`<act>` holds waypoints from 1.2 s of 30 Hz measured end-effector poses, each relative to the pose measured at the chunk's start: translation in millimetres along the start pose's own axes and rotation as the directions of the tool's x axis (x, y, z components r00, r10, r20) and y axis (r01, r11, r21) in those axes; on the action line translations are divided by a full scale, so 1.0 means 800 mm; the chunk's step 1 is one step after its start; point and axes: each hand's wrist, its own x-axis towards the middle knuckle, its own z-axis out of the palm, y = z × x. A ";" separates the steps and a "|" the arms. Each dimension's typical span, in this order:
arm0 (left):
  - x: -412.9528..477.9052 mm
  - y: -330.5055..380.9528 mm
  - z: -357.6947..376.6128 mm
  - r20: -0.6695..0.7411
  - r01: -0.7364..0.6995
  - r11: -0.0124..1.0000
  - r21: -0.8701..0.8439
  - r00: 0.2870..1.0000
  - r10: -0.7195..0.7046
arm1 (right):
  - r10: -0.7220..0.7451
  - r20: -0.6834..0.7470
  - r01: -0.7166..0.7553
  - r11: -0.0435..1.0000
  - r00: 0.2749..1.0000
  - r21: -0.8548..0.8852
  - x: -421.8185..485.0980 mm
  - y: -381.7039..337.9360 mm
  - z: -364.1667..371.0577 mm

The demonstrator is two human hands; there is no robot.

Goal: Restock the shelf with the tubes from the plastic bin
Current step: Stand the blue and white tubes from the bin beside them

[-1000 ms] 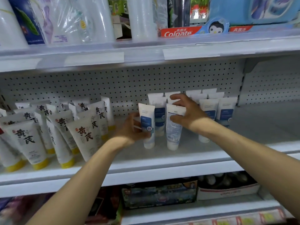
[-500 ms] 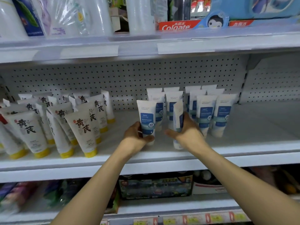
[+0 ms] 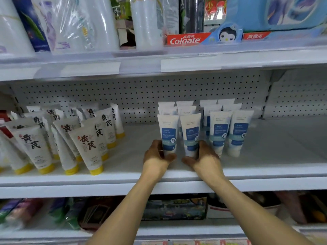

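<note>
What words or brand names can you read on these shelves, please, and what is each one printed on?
"Colgate" and "高露洁": the red box.
"黄芪": the white tubes with yellow caps.
"控": a round mark on the blue-label tubes.
Small print on all the tubes and the shelf-edge tags: too small or blurred to read.

1. "Colgate" in white letters is on a red box (image 3: 185,40) on the top shelf (image 3: 265,57).
2. Big black "黄芪" is on the yellow-capped tubes (image 3: 85,147) near the left edge of the middle shelf (image 3: 276,149).
3. A round "控" is on the blue-label tubes (image 3: 218,133).
</note>
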 end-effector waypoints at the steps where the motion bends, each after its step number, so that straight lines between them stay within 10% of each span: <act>1: 0.000 0.000 0.003 -0.013 0.000 1.000 0.003 1.000 0.000 | 0.003 -0.008 -0.003 1.000 1.000 -0.006 0.002 0.000 0.002; 36: -0.003 0.004 0.011 -0.057 -0.007 0.996 0.084 0.998 0.011 | -0.010 -0.055 0.007 0.999 0.998 -0.051 0.007 0.007 0.010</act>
